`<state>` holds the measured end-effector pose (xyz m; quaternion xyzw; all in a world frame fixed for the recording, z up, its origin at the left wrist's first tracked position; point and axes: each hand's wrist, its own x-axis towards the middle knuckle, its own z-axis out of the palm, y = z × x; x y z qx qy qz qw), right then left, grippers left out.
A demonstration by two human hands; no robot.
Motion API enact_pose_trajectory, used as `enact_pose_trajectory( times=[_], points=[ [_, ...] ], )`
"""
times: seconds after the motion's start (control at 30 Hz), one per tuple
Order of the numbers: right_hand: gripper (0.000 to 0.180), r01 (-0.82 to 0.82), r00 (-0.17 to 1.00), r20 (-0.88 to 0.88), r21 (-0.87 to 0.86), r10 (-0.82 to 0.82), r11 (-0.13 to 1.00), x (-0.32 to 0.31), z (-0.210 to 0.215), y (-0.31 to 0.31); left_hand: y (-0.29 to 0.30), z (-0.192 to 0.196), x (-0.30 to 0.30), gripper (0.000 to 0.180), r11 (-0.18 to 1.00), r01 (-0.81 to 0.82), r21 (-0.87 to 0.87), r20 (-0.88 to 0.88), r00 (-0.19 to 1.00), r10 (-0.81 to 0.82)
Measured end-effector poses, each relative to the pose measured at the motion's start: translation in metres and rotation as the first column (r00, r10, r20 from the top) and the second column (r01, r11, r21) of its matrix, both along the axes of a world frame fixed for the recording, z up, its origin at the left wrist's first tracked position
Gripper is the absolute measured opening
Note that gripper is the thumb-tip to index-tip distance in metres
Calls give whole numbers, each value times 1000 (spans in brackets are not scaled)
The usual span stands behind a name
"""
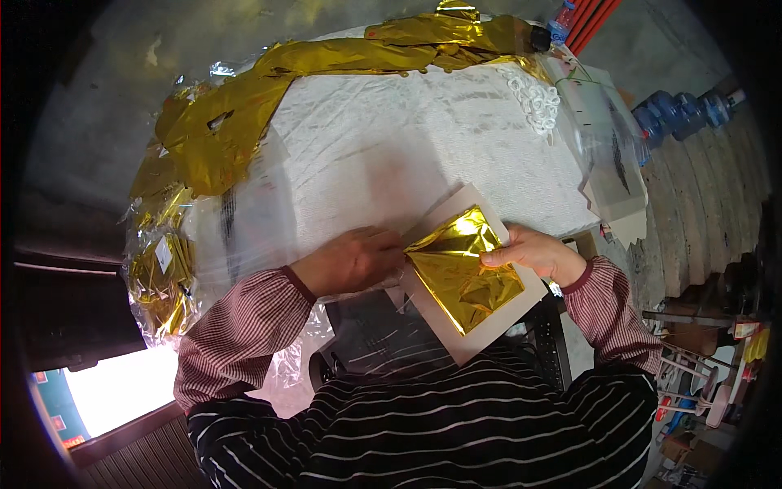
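Foil (pixel 456 297) is lying on a card (pixel 461 352) over the near edge of the surface (pixel 383 114), the left hand (pixel 352 261) sitting at its left, the right hand (pixel 538 249) at its right; a long sheet (pixel 334 59) is running along the far edge and down the left; a bundle (pixel 167 265) is resting nearer on the left; rings (pixel 533 104) are lying far right, left of stacked boards (pixel 611 159); a bottle (pixel 560 24) is sitting behind the rings; jugs (pixel 686 114) are lying beyond the boards.

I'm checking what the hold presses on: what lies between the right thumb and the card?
In the head view, gold foil: the right hand's thumb rests on it, over the card.
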<state>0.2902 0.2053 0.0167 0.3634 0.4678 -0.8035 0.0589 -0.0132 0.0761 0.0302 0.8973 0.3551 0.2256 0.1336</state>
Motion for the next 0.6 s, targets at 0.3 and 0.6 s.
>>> enact_pose_trajectory(
  times=[0.3, 0.6],
  points=[
    [34, 25, 1000, -1, 37, -25, 999, -5, 5, -5, -10, 13, 21, 15, 963, 3, -268, 120, 992, 30],
    [30, -15, 999, -24, 241, 22, 970, -8, 18, -7, -29, 20, 43, 18, 964, 48, -260, 45, 998, -38]
  ],
)
